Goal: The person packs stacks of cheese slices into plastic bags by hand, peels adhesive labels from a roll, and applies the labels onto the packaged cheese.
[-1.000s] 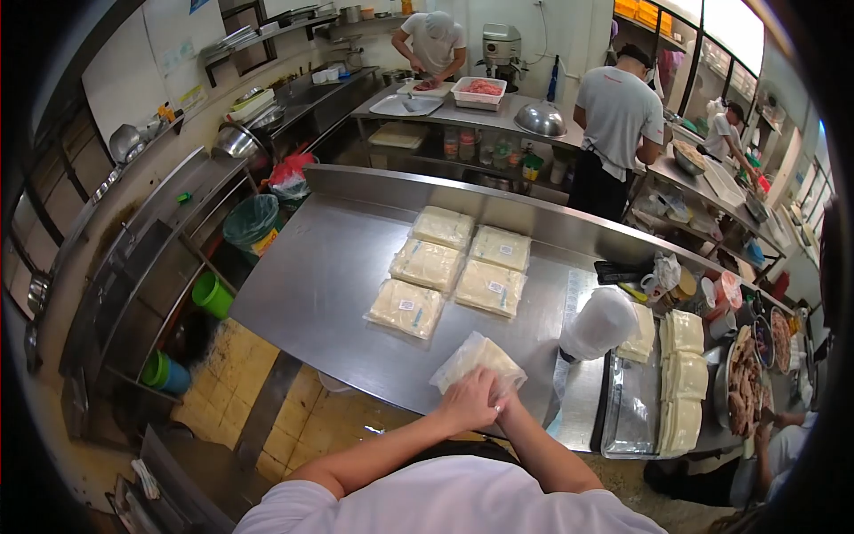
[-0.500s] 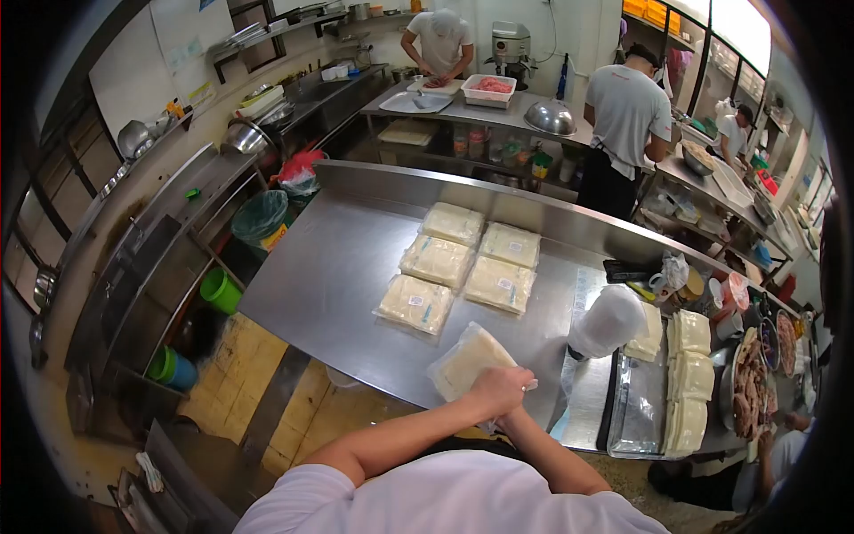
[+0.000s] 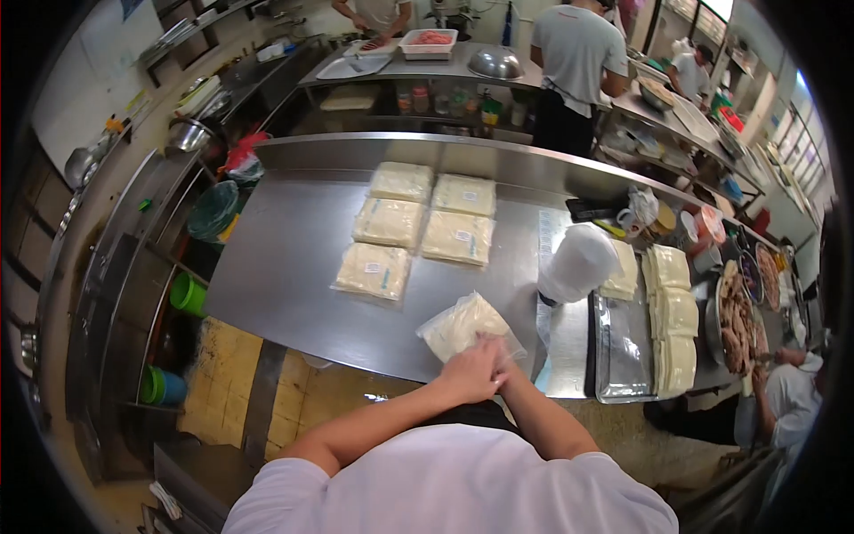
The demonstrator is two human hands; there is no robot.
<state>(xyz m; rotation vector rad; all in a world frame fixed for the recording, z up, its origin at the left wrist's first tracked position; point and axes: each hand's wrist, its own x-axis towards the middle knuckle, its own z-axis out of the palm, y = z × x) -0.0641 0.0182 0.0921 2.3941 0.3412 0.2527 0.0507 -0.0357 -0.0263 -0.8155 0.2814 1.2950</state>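
Note:
A clear plastic bag (image 3: pixel 466 326) with a pale, flat, square stack inside lies tilted on the steel table near its front edge. My left hand (image 3: pixel 475 368) is closed over the bag's near side, its fingertips pressed to the plastic. Close against it, my right hand (image 3: pixel 509 370) grips the same near end, its fingers partly hidden. Farther back, several similar filled bags lie flat in two columns, among them a labelled bag (image 3: pixel 372 271) at front left. To the right stands a white, plastic-covered upright thing (image 3: pixel 580 260).
A clear tray (image 3: pixel 624 351) rests at the table's right, with pale square stacks (image 3: pixel 673 316) along it. Beyond is a large pan of meat (image 3: pixel 735 329). A raised steel ledge (image 3: pixel 400 153) borders the table's back. Co-workers stand at the back and right.
The view has shifted, with the table now higher and farther left in it. My hands stay at the bag's near end; the left fingers now reach farther onto the bag.

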